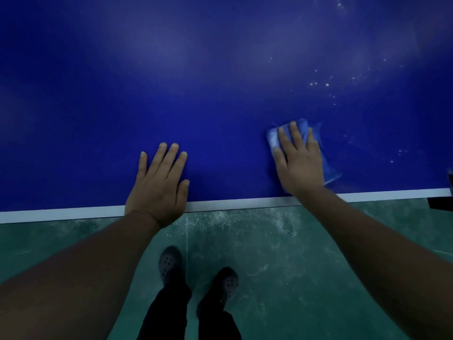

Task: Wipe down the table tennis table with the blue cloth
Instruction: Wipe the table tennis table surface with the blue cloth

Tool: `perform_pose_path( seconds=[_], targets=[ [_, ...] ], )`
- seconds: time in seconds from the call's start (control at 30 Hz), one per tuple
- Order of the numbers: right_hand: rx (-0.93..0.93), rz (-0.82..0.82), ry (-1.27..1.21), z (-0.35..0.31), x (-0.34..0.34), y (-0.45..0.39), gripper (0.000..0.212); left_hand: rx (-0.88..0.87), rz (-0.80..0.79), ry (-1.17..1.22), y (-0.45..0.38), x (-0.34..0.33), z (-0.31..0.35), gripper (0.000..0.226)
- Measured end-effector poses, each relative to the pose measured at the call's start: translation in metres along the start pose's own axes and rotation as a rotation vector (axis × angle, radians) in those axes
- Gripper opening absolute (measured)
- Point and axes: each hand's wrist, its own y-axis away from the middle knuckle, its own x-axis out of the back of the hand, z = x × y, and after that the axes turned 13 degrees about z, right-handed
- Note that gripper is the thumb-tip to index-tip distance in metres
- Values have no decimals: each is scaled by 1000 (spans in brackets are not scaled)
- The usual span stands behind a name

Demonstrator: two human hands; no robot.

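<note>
The dark blue table tennis table (196, 94) fills the upper part of the view, with a white line along its near edge. My right hand (300, 160) lies flat on the folded blue cloth (273, 138) and presses it onto the table near that edge. The cloth shows past my fingertips and on the right side of my hand. My left hand (159, 185) rests palm down on the bare table surface at the edge, fingers spread, holding nothing. White specks and dust (326, 84) dot the table beyond and to the right of the cloth.
Below the table edge is a scuffed green floor (269, 241). My two feet in dark perforated shoes (171, 263) stand just in front of the table. A dark object (441, 203) shows at the table's right end.
</note>
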Motion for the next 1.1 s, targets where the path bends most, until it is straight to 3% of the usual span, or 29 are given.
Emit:
perform_pose_path(
  seconds=[0.1,0.23,0.3,0.37,0.43,0.6,0.67,0.77,0.83,0.9,0.93,1.0,1.03,1.1],
  targets=[
    [58,10,-9,-56,-7,-27,70,9,32,46,-1,1,-1,66],
    [497,-48,-87,-119,-16,-3,66,27,92,118,1,1,-2,64],
    [687,-119,-154,-109,-14,30,54,38,115,160,2,1,-4,62],
    [749,-139,-190,-82,-7,56,42,54,137,212,3,3,-4,60],
    [638,-143,-263,-68,8,69,36,81,161,289,3,8,-3,58],
    [-297,-385,-941,-120,85,24,26,292,283,456,10,33,-19,54],
    [-455,-458,-1031,-110,98,-10,24,324,286,410,20,47,-41,53],
    [-486,-433,-764,-72,98,-52,21,340,263,287,31,64,-86,54],
    [-474,-262,-515,-52,87,-68,23,361,239,196,33,72,-113,55],
    [-361,-40,-278,-54,70,-67,41,344,200,104,38,74,-136,57],
    [-235,-42,-172,-65,58,-56,52,317,180,59,42,73,-145,58],
    [56,-204,36,-84,24,-24,68,262,156,-6,49,69,-156,59],
    [77,-252,70,-88,11,-10,67,250,150,-24,52,66,-158,59],
    [24,-142,59,-89,-2,-17,68,240,151,-36,52,63,-159,60]
  ],
)
